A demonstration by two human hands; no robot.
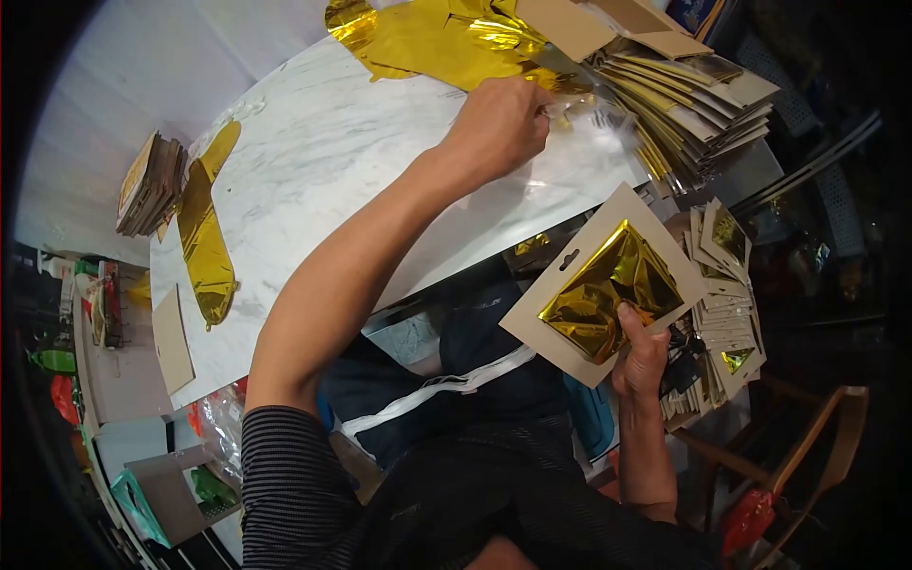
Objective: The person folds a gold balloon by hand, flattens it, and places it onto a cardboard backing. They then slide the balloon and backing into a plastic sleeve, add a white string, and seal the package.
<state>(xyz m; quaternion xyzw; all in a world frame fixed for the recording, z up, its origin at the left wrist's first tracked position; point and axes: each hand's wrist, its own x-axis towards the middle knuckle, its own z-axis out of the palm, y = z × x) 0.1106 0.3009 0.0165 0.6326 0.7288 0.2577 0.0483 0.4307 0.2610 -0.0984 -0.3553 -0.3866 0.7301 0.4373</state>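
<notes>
My left hand (pixel 503 128) is closed over the table near its far side, fingertips beside crinkled clear plastic (pixel 575 114); what it pinches is too unclear to tell. Just beyond lies flat gold foil (pixel 418 43). In my right hand (pixel 641 356), at the near right, is a beige card (pixel 537 318) with a slotted hole and a folded gold foil piece (pixel 608 285) on its face. My thumb presses on the foil, and the other fingers are mostly hidden behind the card. The card is tilted, beyond the table's near edge.
On the white marble-patterned table (pixel 332 123) lie a long gold foil strip (pixel 204 228) and a plain card (pixel 173 342). Card stacks stand at the left (pixel 149 185), the upper right (pixel 689 114) and the right (pixel 727 323). A wooden chair (pixel 841 437) is at the lower right.
</notes>
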